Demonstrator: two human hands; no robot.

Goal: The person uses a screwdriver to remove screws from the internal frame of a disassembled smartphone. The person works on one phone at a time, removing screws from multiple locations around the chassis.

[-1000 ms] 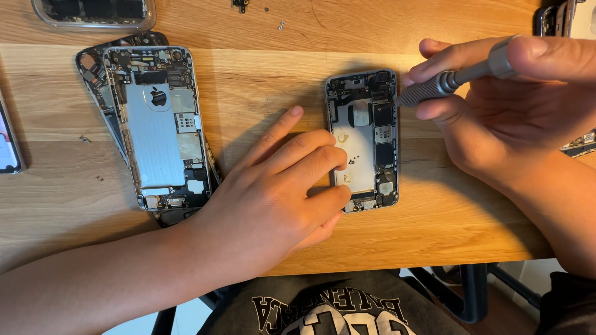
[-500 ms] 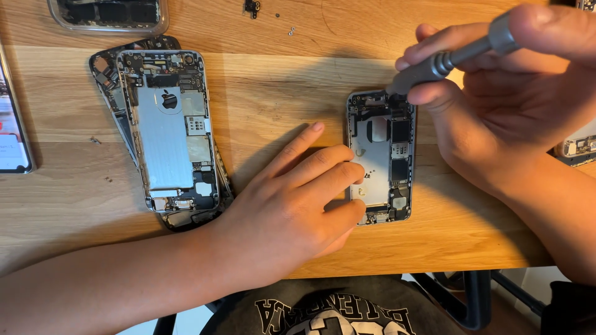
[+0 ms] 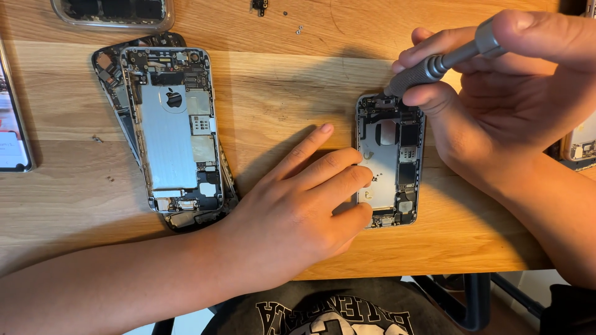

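While the left hand [image 3: 304,211] pins the gutted phone [image 3: 390,160] near the table's front edge, the right hand [image 3: 496,105] pinches a screwdriver [image 3: 434,64] at its top corner; parts probably remain inside.

Hidden and cut-off items, head view
Grey metal screwdriver [image 3: 442,61]: tip hidden behind right hand [image 3: 496,105]. Clear plastic tray [image 3: 112,13], dark-screened phone [image 3: 12,118]: cropped by edges. Tiny dark screws [image 3: 292,22]: too small to tell.

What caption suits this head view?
Left hand steadies an opened phone shell while right hand applies a screwdriver.
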